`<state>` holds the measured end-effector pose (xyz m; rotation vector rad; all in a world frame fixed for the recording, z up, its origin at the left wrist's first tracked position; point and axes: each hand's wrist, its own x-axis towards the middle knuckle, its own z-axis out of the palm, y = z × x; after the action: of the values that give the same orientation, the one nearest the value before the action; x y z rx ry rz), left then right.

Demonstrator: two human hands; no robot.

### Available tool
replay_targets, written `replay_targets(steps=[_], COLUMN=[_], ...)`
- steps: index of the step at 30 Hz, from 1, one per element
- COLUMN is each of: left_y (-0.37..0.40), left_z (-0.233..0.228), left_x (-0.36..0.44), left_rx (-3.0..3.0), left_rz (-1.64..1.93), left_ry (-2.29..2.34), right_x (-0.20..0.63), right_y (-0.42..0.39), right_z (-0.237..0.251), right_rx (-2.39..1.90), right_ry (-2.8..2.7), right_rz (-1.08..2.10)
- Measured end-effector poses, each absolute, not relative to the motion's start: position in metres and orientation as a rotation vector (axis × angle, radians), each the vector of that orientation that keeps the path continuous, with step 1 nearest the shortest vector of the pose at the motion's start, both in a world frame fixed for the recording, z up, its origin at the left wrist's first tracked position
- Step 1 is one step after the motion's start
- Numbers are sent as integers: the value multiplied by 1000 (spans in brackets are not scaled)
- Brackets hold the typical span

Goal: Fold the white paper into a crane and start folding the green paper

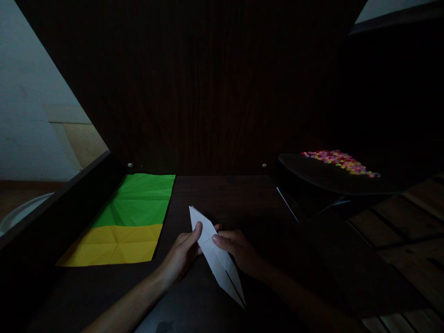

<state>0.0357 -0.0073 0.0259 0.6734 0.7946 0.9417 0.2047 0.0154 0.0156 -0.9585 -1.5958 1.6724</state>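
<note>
**Folded white paper, pinched mid-length**

While pinched by left hand (182,254) and right hand (237,247) over the dark desk (222,194), paper (217,254) looks light, thin, easily creased. Best held at folded edges, gently. Green sheet (138,199) and yellow sheet (114,245) lying left.

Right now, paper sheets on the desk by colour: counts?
White, folded, held in the left hand and right hand: 1
Green, flat: 1
Yellow, flat: 1
Total: 3
</note>
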Motion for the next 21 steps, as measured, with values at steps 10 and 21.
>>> replay_targets(steps=[10,21], left_y=[-6,-4], left_z=[26,25], left_x=[33,35], left_rx=[765,716], left_rz=[995,1038], left_ry=[911,907], right_x=[201,201], right_y=[15,10], right_z=[12,11], right_rx=[-976,-985], right_ry=[-1623,-1453], right_rz=[1639,1875])
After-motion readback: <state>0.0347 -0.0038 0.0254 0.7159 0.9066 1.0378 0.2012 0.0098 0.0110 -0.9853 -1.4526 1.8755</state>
